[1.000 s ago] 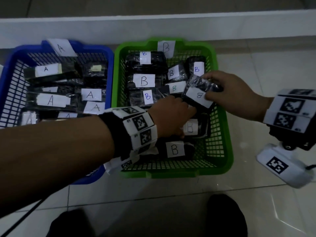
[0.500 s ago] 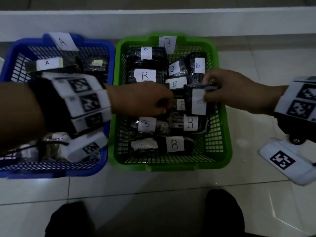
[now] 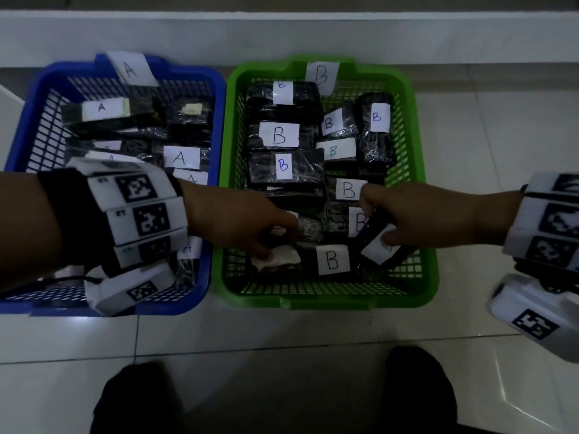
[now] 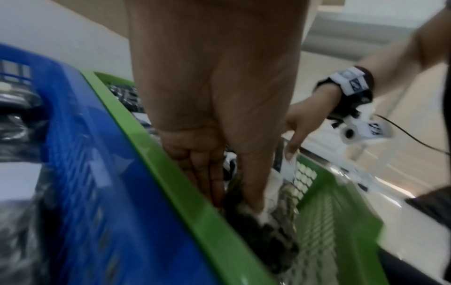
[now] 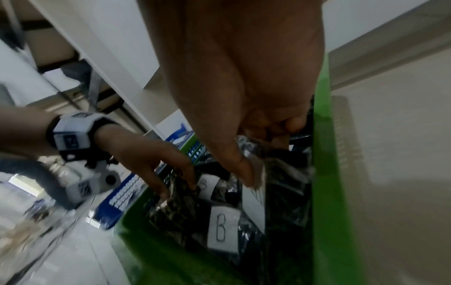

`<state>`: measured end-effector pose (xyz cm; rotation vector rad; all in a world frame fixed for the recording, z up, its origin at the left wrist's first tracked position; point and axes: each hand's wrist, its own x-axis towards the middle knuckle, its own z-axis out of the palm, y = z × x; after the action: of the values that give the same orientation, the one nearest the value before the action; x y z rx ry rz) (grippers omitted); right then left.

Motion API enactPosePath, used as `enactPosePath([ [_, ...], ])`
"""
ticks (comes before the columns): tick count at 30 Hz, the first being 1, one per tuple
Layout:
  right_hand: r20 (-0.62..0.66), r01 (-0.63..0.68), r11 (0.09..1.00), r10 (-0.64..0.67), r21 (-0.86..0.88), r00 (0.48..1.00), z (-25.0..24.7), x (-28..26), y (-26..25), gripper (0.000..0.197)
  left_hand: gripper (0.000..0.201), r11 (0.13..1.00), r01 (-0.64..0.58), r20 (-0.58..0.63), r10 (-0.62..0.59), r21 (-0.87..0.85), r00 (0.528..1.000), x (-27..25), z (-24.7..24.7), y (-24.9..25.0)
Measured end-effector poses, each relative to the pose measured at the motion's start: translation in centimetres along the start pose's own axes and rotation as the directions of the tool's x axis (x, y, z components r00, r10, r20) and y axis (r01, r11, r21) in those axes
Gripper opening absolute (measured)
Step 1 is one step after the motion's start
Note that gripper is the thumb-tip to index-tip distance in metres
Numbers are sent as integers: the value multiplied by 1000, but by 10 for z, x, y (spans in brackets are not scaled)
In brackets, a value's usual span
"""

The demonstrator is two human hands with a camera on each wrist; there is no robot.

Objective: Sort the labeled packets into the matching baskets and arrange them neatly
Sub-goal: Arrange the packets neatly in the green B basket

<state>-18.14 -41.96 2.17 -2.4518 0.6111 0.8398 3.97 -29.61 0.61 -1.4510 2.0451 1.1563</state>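
Sorting looks done; neatening green basket [image 3: 329, 303].
I see right hand [image 3: 438, 217] pinching a packet [image 3: 379, 245] at its near-right corner; left hand [image 3: 232, 220] touches a second packet [image 3: 279, 258], grip unclear.

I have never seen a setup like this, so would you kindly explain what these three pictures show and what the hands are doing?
No machine here: a person wears cameras. The wide picture comes from a head camera looking down; the other two come from cameras on each wrist, looking along the fingers. The white bands with black patterns are wrist markers. On the tiled floor stand a blue basket of packets labeled A and a green basket of packets labeled B. Both hands are in the green basket's near end. The right hand grips a tilted packet with a white label. The left hand reaches down onto a crumpled-label packet; whether it pinches it is unclear.
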Motion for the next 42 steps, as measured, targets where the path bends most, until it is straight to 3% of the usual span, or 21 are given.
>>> enactPosePath([
  [4,9,-35,970,33,239,999,-12,8,3,36,56,997,71,-8,-71,16,997,5,-17,-6],
  [5,42,-33,980,25,196,999,-12,8,4,35,57,995,93,6,-94,31,996,7,-19,-6],
  [7,85,-21,990,34,-143,996,-7,9,3,33,49,989,114,52,-119,90,992,10,-24,-5],
  [9,53,4,886,24,-463,998,0,11,4,40,44,982,117,94,-132,151,987,10,-29,-4],
  [12,38,-2,874,23,-487,999,4,9,3,42,41,982,130,66,-140,138,988,5,-40,-8],
  [15,23,-49,877,68,-478,997,2,8,2,46,38,988,152,-45,-150,42,988,-1,-55,-16],
  [19,-66,-31,764,-15,-645,998,3,9,2,39,36,984,169,-142,-176,-62,974,-8,-73,-24],
  [23,-24,11,856,-27,-517,999,-9,16,0,21,39,982,179,-74,-184,-65,980,-8,-71,-26],
  [27,100,-25,958,55,-286,993,-22,24,6,19,44,978,196,-46,-200,-69,979,-5,-64,-28],
  [31,159,-36,990,58,-138,986,-27,28,10,14,44,974,208,-59,-214,-92,975,-7,-65,-32],
  [33,205,-35,985,70,-167,976,-27,27,10,10,42,969,220,-67,-228,-108,971,-10,-68,-34],
  [35,205,-10,914,102,-406,973,-22,26,8,16,38,962,246,-100,-258,-119,961,-12,-71,-37],
  [37,139,32,759,78,-651,987,-12,24,9,25,35,956,267,-134,-282,-121,950,-13,-74,-39],
  [39,63,45,675,2,-737,998,-5,19,6,24,32,953,275,-154,-293,-126,944,-14,-75,-42],
  [42,-120,37,664,-189,-747,975,-10,13,-9,12,28,950,260,-172,-289,-171,942,-16,-75,-43],
])
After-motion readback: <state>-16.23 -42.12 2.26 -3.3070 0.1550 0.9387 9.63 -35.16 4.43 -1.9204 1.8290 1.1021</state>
